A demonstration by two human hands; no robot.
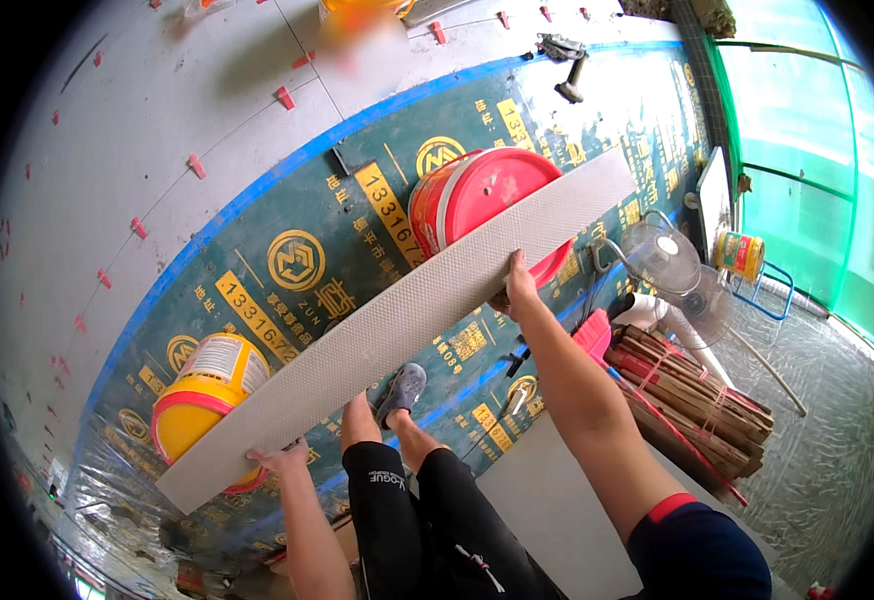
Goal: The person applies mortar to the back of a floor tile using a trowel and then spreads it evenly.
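Observation:
A long, narrow tile strip (407, 320) with a ribbed grey-white face slants across the view from lower left to upper right. Its near edge is held in both my hands: my left hand (279, 457) near the lower-left end, my right hand (520, 285) right of the middle, with thumbs on the ribbed face and most fingers hidden beneath. The strip passes over a yellow bucket (219, 365) at its left end and a red-lidded bucket (497, 190) toward its right end, partly covering both. Whether it rests on them, I cannot tell.
Printed green sheeting (357, 230) with blue tape edging covers the floor, beside pale tiles with red clips (197, 166). A power tool (569, 75) lies at the far side. To the right are bundled wood strips (697, 390), a fan (662, 250), a small bucket (739, 255) and a pink broom (594, 335).

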